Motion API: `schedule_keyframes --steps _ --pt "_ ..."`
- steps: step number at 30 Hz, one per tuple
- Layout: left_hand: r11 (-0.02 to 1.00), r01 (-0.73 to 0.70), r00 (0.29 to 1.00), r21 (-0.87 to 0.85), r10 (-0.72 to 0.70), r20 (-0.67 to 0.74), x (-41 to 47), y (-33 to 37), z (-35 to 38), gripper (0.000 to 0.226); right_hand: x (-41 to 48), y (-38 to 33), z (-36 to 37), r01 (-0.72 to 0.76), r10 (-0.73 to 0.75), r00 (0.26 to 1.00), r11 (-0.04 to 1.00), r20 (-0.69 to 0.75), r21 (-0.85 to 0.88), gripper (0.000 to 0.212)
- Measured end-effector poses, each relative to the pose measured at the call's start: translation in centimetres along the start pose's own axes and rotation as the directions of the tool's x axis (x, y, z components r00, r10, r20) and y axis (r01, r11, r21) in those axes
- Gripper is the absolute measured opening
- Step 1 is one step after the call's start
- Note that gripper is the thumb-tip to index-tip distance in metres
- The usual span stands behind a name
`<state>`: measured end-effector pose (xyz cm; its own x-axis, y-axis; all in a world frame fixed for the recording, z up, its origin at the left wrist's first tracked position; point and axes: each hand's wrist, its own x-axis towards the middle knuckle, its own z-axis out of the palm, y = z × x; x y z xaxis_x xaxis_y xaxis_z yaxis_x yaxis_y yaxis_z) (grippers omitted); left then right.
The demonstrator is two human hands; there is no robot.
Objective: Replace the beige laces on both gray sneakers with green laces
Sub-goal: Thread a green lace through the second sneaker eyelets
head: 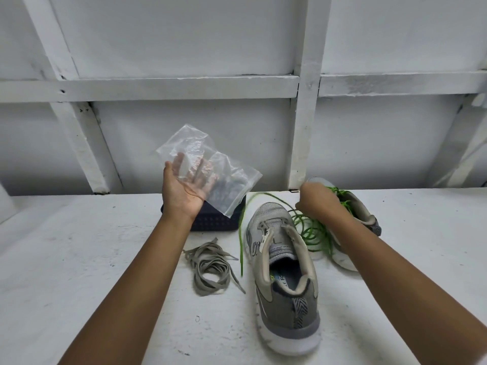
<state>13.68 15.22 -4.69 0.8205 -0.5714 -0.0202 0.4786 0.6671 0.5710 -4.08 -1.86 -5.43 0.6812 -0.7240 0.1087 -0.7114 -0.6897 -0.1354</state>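
A gray sneaker (286, 291) with no laces stands in the middle of the white table, heel towards me. A second gray sneaker (361, 209) lies behind it to the right, with green lace in its eyelets. My right hand (320, 200) is raised above that shoe and grips a loose bundle of green lace (312, 230); one strand trails left and down past the near sneaker. My left hand (185, 185) is lifted palm up, fingers straight, with a clear plastic bag (224, 175) lying on it. A pile of beige laces (210, 267) lies left of the near sneaker.
A dark blue perforated basket (216, 219) sits under my left hand at the back of the table (79, 259). Behind the table rises a white wall with crossed beams (305, 101).
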Motion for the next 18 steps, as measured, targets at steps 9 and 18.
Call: schedule_keyframes --steps 9,18 --pt "1.000 -0.002 1.000 0.002 0.002 0.004 -0.3 0.2 0.5 0.034 -1.0 -4.5 -1.7 0.214 -0.313 0.940 0.849 0.134 0.483 0.016" --pt "0.997 -0.046 0.997 -0.058 0.042 -0.059 -0.2 2.0 -2.2 0.034 -3.9 -11.6 0.2 0.633 -0.611 0.647 0.764 0.456 0.125 0.040"
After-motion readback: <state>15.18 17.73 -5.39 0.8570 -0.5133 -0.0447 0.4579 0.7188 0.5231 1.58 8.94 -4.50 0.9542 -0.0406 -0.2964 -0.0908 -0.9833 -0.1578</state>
